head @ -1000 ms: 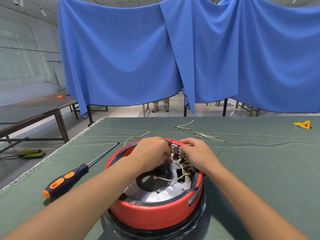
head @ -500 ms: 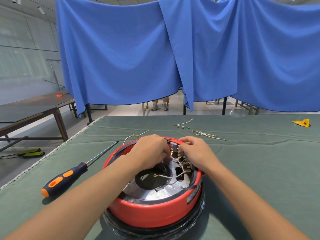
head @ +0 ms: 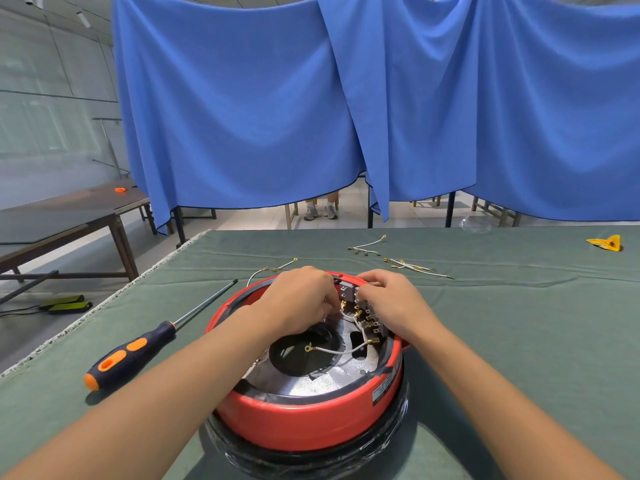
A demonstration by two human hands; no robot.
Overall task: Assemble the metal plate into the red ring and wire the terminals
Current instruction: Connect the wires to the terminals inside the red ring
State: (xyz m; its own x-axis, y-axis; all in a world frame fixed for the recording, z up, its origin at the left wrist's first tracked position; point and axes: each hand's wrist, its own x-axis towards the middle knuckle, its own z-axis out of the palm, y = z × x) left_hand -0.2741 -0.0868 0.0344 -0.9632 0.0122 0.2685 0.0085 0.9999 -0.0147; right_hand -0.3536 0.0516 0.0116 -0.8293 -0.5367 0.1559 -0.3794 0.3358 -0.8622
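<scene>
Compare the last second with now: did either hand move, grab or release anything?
Nothing visibly changed. Both the left hand and right hand stay curled at the terminal block inside the red ring; the screwdriver lies untouched.

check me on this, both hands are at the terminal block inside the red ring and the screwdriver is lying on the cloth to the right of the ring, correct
Not quite. In the head view the screwdriver lies on the cloth to the left of the red ring, not the right. The rest holds: the left hand and right hand are both at the terminal block inside the ring.
</scene>
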